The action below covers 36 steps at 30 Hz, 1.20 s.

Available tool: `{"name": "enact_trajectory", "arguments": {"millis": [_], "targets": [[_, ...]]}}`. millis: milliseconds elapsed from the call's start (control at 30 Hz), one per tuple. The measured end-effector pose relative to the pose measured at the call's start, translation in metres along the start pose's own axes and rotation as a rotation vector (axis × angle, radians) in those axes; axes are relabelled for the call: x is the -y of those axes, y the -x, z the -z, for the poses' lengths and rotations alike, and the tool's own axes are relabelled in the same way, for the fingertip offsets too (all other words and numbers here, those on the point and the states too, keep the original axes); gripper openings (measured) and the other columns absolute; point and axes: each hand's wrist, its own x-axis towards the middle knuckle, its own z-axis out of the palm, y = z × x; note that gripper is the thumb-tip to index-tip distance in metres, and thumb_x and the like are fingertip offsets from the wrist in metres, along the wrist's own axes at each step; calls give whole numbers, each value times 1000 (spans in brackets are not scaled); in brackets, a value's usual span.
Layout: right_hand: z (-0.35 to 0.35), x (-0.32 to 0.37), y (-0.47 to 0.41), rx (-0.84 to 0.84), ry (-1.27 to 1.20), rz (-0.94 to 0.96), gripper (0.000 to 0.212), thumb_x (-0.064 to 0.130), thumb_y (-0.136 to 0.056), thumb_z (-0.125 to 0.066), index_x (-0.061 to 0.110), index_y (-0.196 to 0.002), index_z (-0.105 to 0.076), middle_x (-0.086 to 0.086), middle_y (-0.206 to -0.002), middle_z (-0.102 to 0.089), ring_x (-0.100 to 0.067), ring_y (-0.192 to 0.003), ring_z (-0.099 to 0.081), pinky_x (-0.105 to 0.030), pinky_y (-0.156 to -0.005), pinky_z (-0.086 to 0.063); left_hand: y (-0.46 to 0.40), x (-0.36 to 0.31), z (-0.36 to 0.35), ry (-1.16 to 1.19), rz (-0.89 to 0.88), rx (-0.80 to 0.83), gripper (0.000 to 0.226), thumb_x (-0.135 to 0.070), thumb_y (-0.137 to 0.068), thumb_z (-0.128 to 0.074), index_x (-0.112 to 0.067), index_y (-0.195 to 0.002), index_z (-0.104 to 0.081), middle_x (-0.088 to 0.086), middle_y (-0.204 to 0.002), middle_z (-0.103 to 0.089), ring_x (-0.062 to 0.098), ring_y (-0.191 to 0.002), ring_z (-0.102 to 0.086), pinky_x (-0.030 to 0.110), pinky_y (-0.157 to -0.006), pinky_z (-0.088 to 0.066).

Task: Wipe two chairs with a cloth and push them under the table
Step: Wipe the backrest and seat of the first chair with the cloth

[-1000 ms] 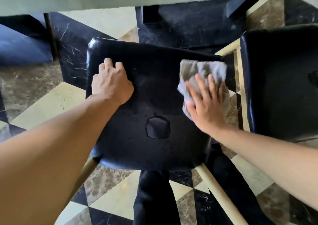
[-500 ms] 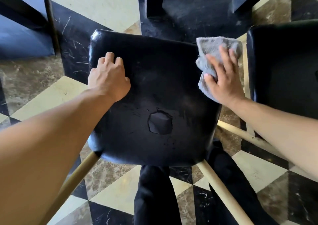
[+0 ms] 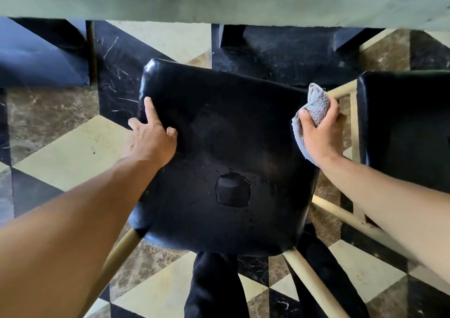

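Observation:
A black padded chair seat (image 3: 226,152) with a torn patch near its front fills the middle of the head view, on pale wooden legs. My left hand (image 3: 151,140) rests on the seat's left edge, index finger stretched out, holding nothing. My right hand (image 3: 321,135) grips the seat's right edge with a grey cloth (image 3: 314,113) bunched in it. A second black chair seat (image 3: 404,128) stands close on the right. The pale green table edge (image 3: 219,1) runs across the top, just beyond the chair.
The dark table base (image 3: 280,52) stands under the table behind the chair. A blue seat (image 3: 36,59) sits at the far left under the table. My dark trouser legs (image 3: 214,286) are below the seat. The floor is chequered marble.
My right hand has slid with the cloth from the seat's top to its right edge and closed around it. My left hand moved toward the left edge and spread its fingers.

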Motion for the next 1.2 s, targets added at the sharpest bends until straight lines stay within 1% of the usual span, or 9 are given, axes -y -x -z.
{"name": "enact_trajectory", "arguments": {"millis": [167, 233, 400, 500, 567, 700, 800, 967, 1200], "targets": [[-19, 44, -23, 3, -71, 110, 68, 57, -91, -59, 35, -149, -31, -11, -139, -43, -14, -107, -50, -20, -88, -33, -10, 20, 4, 57, 96, -58, 72, -41, -97, -34, -34, -155, 9, 26, -141, -32, 42, -124, -38, 48, -91, -36], [-25, 60, -32, 36, -83, 127, 71, 54, -91, -60, 33, -151, -30, -11, -140, -40, -21, -114, -54, -25, -92, -39, -15, 27, 9, 98, 118, -51, 74, -41, -96, -36, -35, -155, 9, 27, -146, -28, 43, -128, -37, 51, -98, -36], [-27, 78, -39, 78, -26, 147, 70, 52, -94, -57, 33, -154, -27, -13, -145, -35, -31, -125, -52, -37, -107, -42, -22, 38, 15, 84, 125, -30, 76, -44, -95, -38, -34, -155, 8, 28, -145, -30, 48, -123, -42, 51, -98, -38], [-25, 78, -25, 82, 67, 204, 63, 49, -99, -49, 35, -157, -27, -13, -158, -26, -36, -140, -37, -45, -118, -32, -18, 28, 15, 4, 111, -95, 70, -46, -96, -36, -31, -156, -2, 25, -149, -22, 46, -127, -37, 54, -102, -33], [-21, 72, -10, 99, 136, 280, 60, 46, -101, -47, 37, -157, -28, -13, -164, -17, -40, -146, -27, -48, -122, -26, -8, 15, 15, -54, -1, -190, 66, -45, -97, -37, -25, -154, -12, 23, -151, -19, 42, -134, -28, 53, -107, -27], [-14, 43, 22, 164, 432, 541, 60, 51, -102, -42, 40, -158, -23, -8, -169, -7, -44, -153, -6, -55, -125, -14, 11, -5, 5, -57, -295, -274, 61, -38, -97, -42, -13, -150, -24, 23, -151, -25, 38, -137, -27, 49, -110, -27], [-4, 16, 45, 216, 562, 840, 62, 51, -101, -45, 37, -158, -26, -9, -169, -15, -47, -153, -7, -65, -120, -15, 26, -15, -4, -18, -379, -235, 56, -36, -98, -41, -9, -147, -32, 22, -147, -31, 38, -131, -35, 49, -104, -35], [22, -46, 59, 491, 697, 1422, 65, 48, -98, -48, 37, -158, -27, -8, -169, -13, -45, -154, -2, -67, -121, -13, 56, -19, -16, -27, -338, -182, 52, -38, -101, -36, -8, -143, -35, 20, -146, -33, 37, -129, -37, 49, -101, -37], [46, -68, 54, 634, 734, 1714, 61, 52, -102, -38, 40, -159, -19, -7, -170, -10, -47, -154, -1, -65, -123, -7, 73, 10, -10, -157, -105, -112, 43, -28, -93, -45, -10, -131, -38, 20, -134, -36, 38, -125, -34, 47, -99, -34]]}}
